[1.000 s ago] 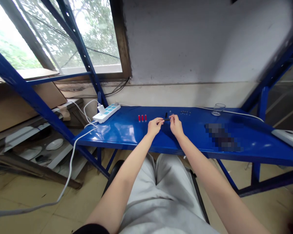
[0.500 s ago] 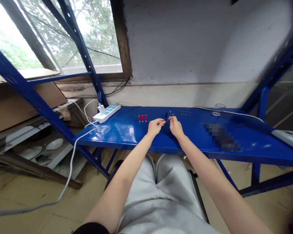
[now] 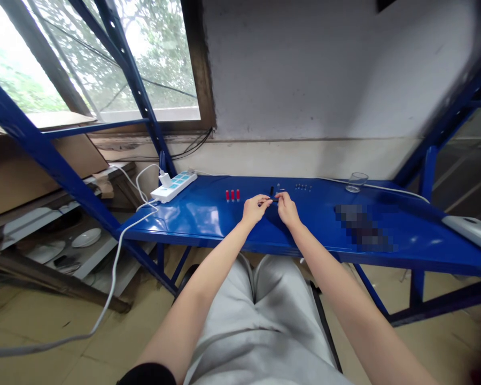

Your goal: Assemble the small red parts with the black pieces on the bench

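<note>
Over the middle of the blue metal shelf [image 3: 208,222], my left hand [image 3: 255,208] and my right hand [image 3: 287,208] meet fingertip to fingertip. Both are pinched on a small thin black part [image 3: 273,200] held between them. Just beyond the hands a second short black piece [image 3: 271,190] stands on the shelf. Three small red pieces [image 3: 232,195] stand in a row to the left, and a row of tiny dark pieces [image 3: 303,186] lies to the right.
A white power strip [image 3: 175,185] with a white cable [image 3: 116,267] lies at the shelf's left end. A clear glass [image 3: 356,181] stands at the back right, a white flat device [image 3: 471,227] at the far right. Blue rack posts [image 3: 40,144] rise on both sides.
The hands have stayed together on the small black part, with only slight finger movement. The view has shifted a little.
</note>
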{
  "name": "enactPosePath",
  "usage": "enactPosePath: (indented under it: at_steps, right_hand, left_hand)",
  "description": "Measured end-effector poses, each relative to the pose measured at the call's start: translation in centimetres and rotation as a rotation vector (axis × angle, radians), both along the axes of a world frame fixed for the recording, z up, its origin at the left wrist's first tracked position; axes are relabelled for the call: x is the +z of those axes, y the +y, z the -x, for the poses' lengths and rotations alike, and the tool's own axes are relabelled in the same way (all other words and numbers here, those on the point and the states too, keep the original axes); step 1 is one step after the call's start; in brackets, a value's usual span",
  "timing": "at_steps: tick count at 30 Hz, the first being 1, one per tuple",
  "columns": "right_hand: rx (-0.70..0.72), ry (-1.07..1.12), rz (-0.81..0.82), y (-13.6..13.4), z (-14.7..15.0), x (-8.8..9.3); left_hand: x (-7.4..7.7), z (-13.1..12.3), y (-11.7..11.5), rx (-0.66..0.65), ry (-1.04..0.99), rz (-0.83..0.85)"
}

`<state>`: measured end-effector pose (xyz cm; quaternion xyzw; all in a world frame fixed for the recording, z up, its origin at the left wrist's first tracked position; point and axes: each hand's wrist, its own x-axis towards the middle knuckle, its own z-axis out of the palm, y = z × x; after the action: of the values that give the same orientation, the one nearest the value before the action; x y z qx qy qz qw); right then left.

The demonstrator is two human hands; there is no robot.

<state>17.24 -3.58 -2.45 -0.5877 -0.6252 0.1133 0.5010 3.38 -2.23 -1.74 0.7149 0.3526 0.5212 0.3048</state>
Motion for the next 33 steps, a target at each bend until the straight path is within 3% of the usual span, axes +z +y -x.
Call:
enactPosePath:
  at_steps: [4, 8, 10, 13, 15, 23, 33]
  right_hand:
    - [-0.009, 0.032, 0.012, 0.1, 0.0, 0.0]
    - [0.018, 0.036, -0.014, 0.1, 0.1, 0.0]
    - [0.024, 0.021, -0.012, 0.1, 0.1, 0.0]
    - [0.025, 0.002, 0.006, -0.1, 0.2, 0.1]
    - [0.031, 0.000, 0.011, -0.1, 0.2, 0.2]
    - [0.036, 0.003, 0.016, 0.2, 0.1, 0.0]
    - [0.039, 0.000, 0.013, 0.3, 0.1, -0.1]
  left_hand:
    - [1.9, 0.1, 0.5, -0.027, 0.114, -0.053]
    - [6.1, 1.2, 3.1, -0.031, 0.408, -0.204]
    - [8.3, 1.9, 4.9, 0.041, 0.535, -0.199]
    - [10.1, 2.7, 6.8, 0.094, 0.674, -0.161]
    - [10.1, 3.0, 7.5, 0.083, 0.731, -0.139]
    - [7.7, 3.8, 7.7, 0.098, 0.987, -0.227]
    - [7.5, 4.7, 8.2, 0.133, 1.086, -0.226]
